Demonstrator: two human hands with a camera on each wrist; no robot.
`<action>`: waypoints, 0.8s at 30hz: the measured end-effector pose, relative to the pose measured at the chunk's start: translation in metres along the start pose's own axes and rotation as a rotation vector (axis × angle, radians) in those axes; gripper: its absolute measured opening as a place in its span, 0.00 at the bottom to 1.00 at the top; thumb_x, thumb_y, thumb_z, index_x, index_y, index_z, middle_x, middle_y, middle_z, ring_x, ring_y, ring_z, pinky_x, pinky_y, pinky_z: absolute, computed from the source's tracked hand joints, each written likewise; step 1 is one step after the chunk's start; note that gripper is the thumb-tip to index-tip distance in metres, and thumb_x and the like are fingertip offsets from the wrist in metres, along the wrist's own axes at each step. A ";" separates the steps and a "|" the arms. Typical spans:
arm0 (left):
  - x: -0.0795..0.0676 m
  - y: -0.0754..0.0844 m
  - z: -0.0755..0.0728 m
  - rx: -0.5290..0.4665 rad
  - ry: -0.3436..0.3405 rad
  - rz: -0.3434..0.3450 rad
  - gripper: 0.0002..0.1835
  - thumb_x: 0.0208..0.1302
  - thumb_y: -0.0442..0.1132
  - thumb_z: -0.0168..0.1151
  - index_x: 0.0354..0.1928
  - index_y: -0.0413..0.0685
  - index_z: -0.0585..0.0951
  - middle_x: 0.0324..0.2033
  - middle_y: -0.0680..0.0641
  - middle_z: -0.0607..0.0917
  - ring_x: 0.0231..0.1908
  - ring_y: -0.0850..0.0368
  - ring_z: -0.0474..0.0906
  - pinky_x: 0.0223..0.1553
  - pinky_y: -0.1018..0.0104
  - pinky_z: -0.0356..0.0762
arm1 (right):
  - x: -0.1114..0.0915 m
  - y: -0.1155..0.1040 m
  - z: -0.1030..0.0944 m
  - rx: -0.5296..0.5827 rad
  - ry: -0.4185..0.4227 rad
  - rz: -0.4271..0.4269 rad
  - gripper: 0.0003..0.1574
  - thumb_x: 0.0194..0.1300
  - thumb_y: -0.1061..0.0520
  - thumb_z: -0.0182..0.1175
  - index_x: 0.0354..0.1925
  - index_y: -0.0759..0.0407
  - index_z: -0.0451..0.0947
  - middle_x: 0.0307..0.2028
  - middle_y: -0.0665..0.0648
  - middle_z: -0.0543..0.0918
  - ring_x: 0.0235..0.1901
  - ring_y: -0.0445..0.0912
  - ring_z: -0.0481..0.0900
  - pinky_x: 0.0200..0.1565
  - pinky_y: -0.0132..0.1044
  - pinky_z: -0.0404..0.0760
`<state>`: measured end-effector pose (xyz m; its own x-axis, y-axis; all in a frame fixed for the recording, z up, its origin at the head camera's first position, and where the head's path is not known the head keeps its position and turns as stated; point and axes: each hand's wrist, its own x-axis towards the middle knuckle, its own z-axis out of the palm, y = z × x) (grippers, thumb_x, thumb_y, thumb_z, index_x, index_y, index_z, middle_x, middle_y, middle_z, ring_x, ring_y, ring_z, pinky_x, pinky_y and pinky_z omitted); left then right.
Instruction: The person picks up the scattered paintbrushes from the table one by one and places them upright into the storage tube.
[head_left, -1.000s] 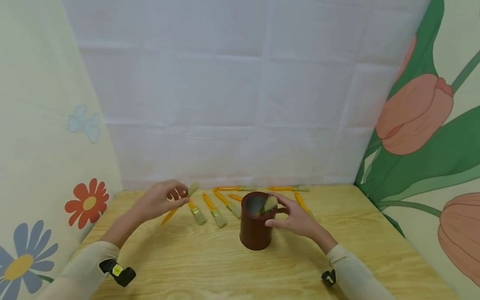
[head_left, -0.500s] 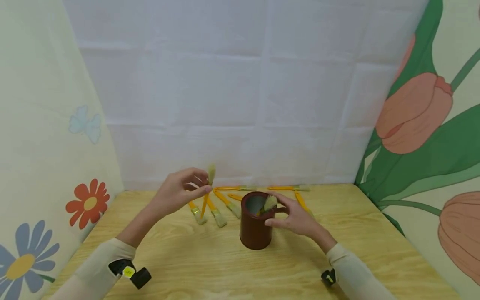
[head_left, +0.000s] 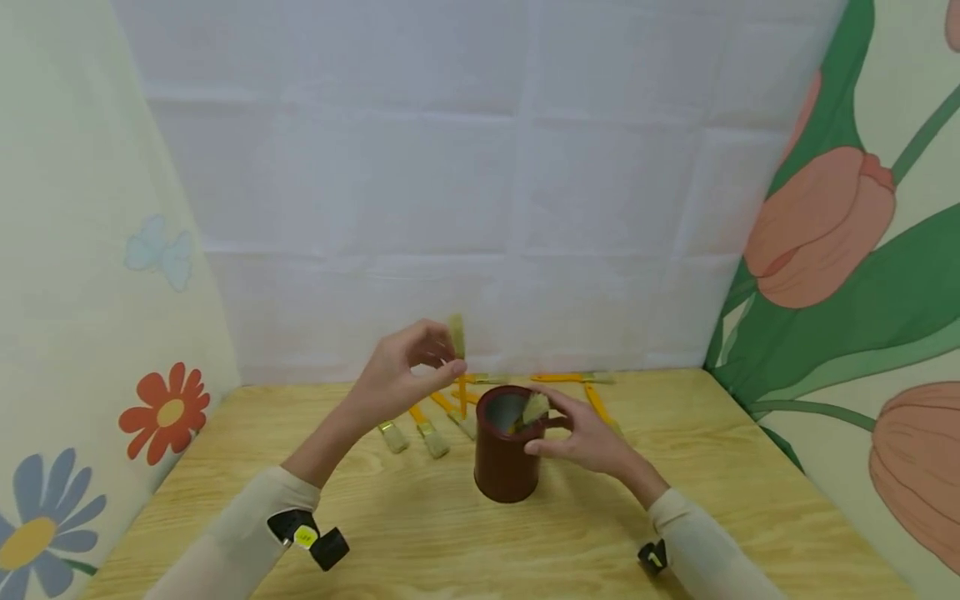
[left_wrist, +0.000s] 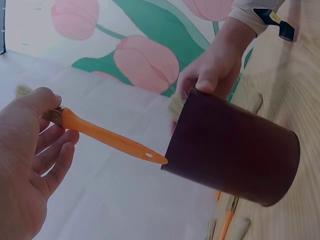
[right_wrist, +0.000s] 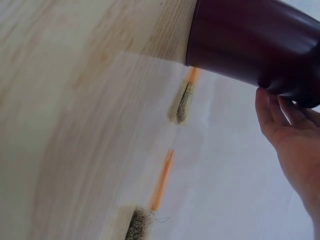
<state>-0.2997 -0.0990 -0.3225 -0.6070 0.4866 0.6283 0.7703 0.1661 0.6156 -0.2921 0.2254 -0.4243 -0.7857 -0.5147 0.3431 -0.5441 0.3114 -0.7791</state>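
In the head view my left hand [head_left: 408, 367] pinches a paintbrush [head_left: 458, 335] near its metal collar, bristles up. In the left wrist view the brush's orange handle [left_wrist: 110, 137] points toward the mouth of a dark red cylindrical cup [left_wrist: 225, 145]; I cannot tell whether its tip touches the rim. The cup stands upright on the table. My right hand [head_left: 588, 433] holds it at the upper right side, thumb in front and fingers behind. Another paintbrush [head_left: 536, 407] stands in the cup, bristles up against the right rim; its handle is hidden inside.
Several paintbrushes with orange handles lie on the wooden table [head_left: 420, 533], among them one paintbrush [head_left: 432, 437] left of the cup and one paintbrush [head_left: 570, 377] behind it. A white cloth [head_left: 450, 183] hangs at the back, with flowered cloths [head_left: 813, 225] at the sides.
My left hand has carried the paintbrush up and to the right, from the table's left part toward the cup, turning it more upright. The right hand and cup have stayed in place.
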 end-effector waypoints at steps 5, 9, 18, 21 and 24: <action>0.006 0.006 0.010 -0.049 0.003 0.018 0.15 0.67 0.33 0.69 0.53 0.49 0.78 0.43 0.49 0.82 0.45 0.54 0.83 0.46 0.55 0.82 | 0.002 -0.001 0.002 0.020 -0.002 -0.012 0.48 0.65 0.54 0.73 0.77 0.47 0.61 0.74 0.54 0.63 0.66 0.51 0.70 0.60 0.55 0.74; 0.010 0.007 0.016 -0.056 0.000 0.057 0.15 0.67 0.31 0.69 0.52 0.48 0.78 0.43 0.49 0.82 0.44 0.53 0.83 0.46 0.56 0.83 | 0.003 -0.002 0.002 0.026 0.000 -0.015 0.48 0.65 0.55 0.73 0.77 0.47 0.62 0.74 0.53 0.63 0.66 0.51 0.70 0.60 0.55 0.74; 0.014 0.007 0.027 -0.077 -0.010 0.086 0.13 0.70 0.36 0.68 0.53 0.52 0.77 0.42 0.50 0.81 0.43 0.54 0.83 0.45 0.58 0.83 | 0.001 -0.001 0.000 0.024 0.002 -0.007 0.49 0.65 0.55 0.73 0.77 0.46 0.61 0.73 0.51 0.64 0.65 0.49 0.71 0.59 0.54 0.75; 0.012 0.003 0.035 -0.095 -0.027 0.066 0.12 0.70 0.36 0.68 0.52 0.50 0.77 0.42 0.49 0.81 0.43 0.54 0.84 0.43 0.58 0.84 | 0.001 -0.001 0.000 0.025 0.004 -0.003 0.49 0.65 0.55 0.73 0.77 0.43 0.61 0.73 0.50 0.64 0.65 0.49 0.72 0.60 0.55 0.75; 0.008 -0.003 0.044 -0.097 -0.035 0.046 0.12 0.70 0.36 0.68 0.51 0.48 0.77 0.42 0.48 0.81 0.43 0.53 0.84 0.43 0.58 0.84 | 0.001 0.000 0.000 0.027 0.000 -0.005 0.48 0.65 0.55 0.73 0.77 0.43 0.62 0.73 0.50 0.65 0.65 0.49 0.71 0.60 0.56 0.74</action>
<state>-0.2984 -0.0581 -0.3396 -0.5631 0.5217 0.6409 0.7737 0.0602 0.6307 -0.2930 0.2249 -0.4244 -0.7832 -0.5161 0.3467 -0.5397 0.2873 -0.7913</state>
